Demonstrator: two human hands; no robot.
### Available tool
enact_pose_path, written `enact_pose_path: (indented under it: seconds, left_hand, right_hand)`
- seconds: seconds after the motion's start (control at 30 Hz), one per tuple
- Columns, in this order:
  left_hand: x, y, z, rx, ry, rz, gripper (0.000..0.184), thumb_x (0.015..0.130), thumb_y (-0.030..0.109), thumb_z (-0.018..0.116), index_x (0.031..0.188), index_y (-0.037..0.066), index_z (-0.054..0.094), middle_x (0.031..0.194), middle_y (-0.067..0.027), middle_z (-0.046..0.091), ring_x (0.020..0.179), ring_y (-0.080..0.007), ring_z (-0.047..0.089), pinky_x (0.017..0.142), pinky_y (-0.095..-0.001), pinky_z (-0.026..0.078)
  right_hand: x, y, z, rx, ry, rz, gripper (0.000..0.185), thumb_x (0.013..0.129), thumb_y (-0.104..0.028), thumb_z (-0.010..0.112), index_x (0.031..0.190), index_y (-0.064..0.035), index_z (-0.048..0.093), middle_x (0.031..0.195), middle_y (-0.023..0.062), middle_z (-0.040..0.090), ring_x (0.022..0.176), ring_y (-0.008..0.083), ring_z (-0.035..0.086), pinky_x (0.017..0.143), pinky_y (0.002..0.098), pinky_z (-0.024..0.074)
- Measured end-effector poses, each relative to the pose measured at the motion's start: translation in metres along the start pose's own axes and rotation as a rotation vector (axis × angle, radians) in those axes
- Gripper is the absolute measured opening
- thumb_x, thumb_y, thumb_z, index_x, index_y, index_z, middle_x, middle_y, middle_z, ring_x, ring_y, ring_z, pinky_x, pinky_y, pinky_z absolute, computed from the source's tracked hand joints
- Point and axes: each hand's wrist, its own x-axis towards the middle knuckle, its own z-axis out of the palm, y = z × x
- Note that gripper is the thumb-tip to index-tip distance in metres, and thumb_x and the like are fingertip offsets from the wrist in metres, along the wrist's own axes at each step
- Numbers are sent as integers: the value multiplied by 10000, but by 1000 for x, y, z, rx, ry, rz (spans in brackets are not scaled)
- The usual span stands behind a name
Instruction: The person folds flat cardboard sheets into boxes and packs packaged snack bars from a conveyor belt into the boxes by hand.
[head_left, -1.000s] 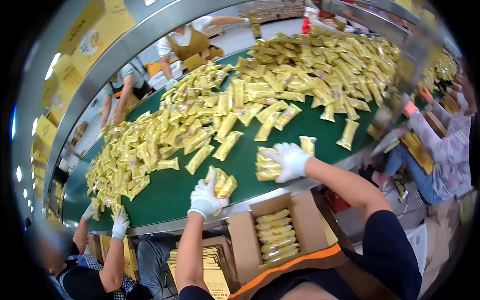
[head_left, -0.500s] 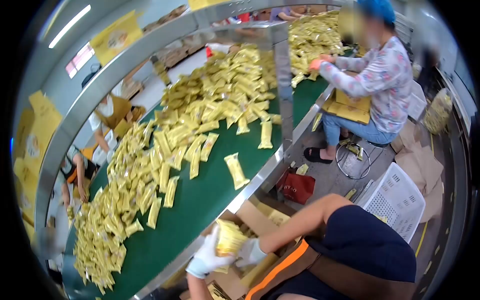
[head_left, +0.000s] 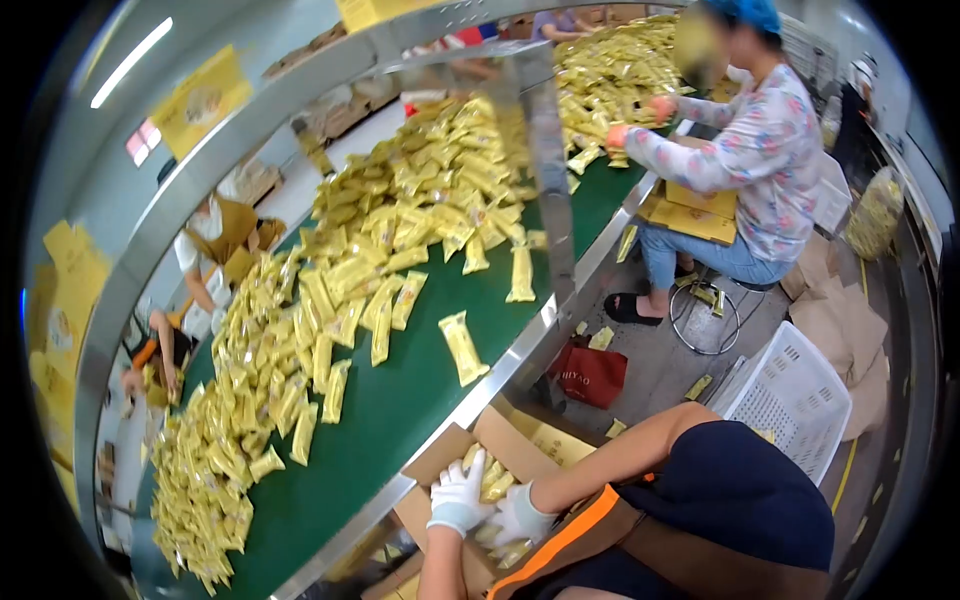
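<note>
My left hand (head_left: 459, 498), in a white glove, reaches into an open cardboard carton (head_left: 437, 452) with its fingers stretched out over yellow-wrapped packets (head_left: 497, 484). Beside it my right hand (head_left: 521, 514), also gloved, rests against the same packets from the right. Its fingers look loosely extended, though their tips are partly hidden. More packets lie lower in the carton under my hands. On the green conveyor belt (head_left: 395, 425), left of the carton, a large heap of similar yellow packets (head_left: 235, 400) is piled, with one loose packet (head_left: 463, 348) near the metal edge.
A metal frame (head_left: 548, 170) arches over the belt. At the right, a co-worker (head_left: 735, 150) sits handling packets, a flattened carton on the lap. A red bag (head_left: 588, 374), a white crate (head_left: 785, 400) and brown paper (head_left: 838, 330) are on the floor. Other people work across the belt.
Both hands have gone down into the carton with the stack of packets they held above it; the packets now lie inside and my left fingers have spread. The view has shifted slightly.
</note>
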Motion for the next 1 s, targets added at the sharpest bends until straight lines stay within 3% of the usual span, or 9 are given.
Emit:
enact_pose_path:
  seconds: [0.1, 0.23, 0.37, 0.43, 0.53, 0.67, 0.73, 0.87, 1.0]
  left_hand:
    - [19, -6, 54, 99, 121, -60, 900, 787, 319, 696, 1547, 284, 215, 1505, -231, 316, 1380, -406, 324, 1119, -600, 237]
    - [0, 9, 23, 33, 108, -56, 850, 779, 351, 702, 1507, 189, 293, 1472, -211, 346, 1313, -390, 373, 1047, -567, 333]
    - [-20, -1, 1, 120, 534, 187, 617, 769, 231, 669, 1357, 152, 497, 1380, -182, 458, 1229, -371, 465, 1004, -519, 397]
    - [-20, -23, -52, -79, 859, 330, 420, 723, 87, 652, 1142, 110, 627, 1200, -187, 590, 1051, -369, 591, 866, -436, 506]
    - [-12, -90, -98, -48, 1122, -28, 513, 742, 96, 701, 1237, 31, 583, 1269, -212, 562, 1168, -409, 536, 981, -462, 437]
    - [56, -233, -56, 14, 860, -695, 835, 796, 648, 628, 1443, 157, 433, 1499, -237, 345, 1366, -454, 319, 1066, -640, 239]
    - [61, -264, -44, -87, 657, -640, 802, 787, 693, 602, 1408, 199, 486, 1499, -225, 353, 1377, -447, 308, 1074, -651, 212]
    - [83, -260, -22, 56, 880, -558, 800, 736, 709, 634, 1360, 217, 544, 1508, -141, 377, 1376, -426, 325, 1084, -662, 198]
    - [84, -250, -37, 10, 936, -190, 731, 818, 479, 685, 1411, 110, 469, 1429, -153, 473, 1306, -370, 426, 1104, -515, 289]
  right_hand:
    - [-13, 2, -21, 167, 125, -54, 260, 784, -327, 662, 991, -173, 694, 1035, 129, 651, 925, 332, 654, 769, 471, 521]
    - [-12, 27, -15, 383, -22, -101, 340, 853, -359, 666, 1093, -120, 687, 1105, 138, 643, 1074, 326, 608, 891, 416, 492]
    - [-52, 87, -68, 753, 880, 57, 277, 828, -109, 664, 1099, -54, 645, 1081, 140, 645, 1047, 280, 623, 934, 346, 488]
    - [-65, 142, -84, 189, 1403, 515, 325, 828, -182, 646, 1128, -57, 632, 1131, 161, 633, 1024, 316, 636, 926, 369, 511]
    - [-47, 207, -91, 142, 941, 885, 578, 790, -374, 661, 1250, -41, 551, 1288, 186, 546, 1180, 341, 556, 961, 401, 480]
    - [14, 245, -132, 122, 978, 450, 651, 864, -483, 585, 1346, -55, 499, 1238, 218, 591, 1101, 383, 582, 966, 440, 460]
    - [25, 300, -181, -18, 1192, 399, 658, 887, -514, 551, 1396, -104, 474, 1275, 228, 578, 1161, 373, 558, 975, 431, 459]
    - [52, 423, -232, 257, 976, 993, 874, 800, -741, 506, 1488, -215, 381, 1356, 226, 520, 1262, 390, 497, 1056, 432, 399]
    - [83, 383, -211, 217, 742, 783, 930, 751, -765, 527, 1499, -248, 332, 1339, 210, 533, 1251, 388, 502, 1042, 463, 403]
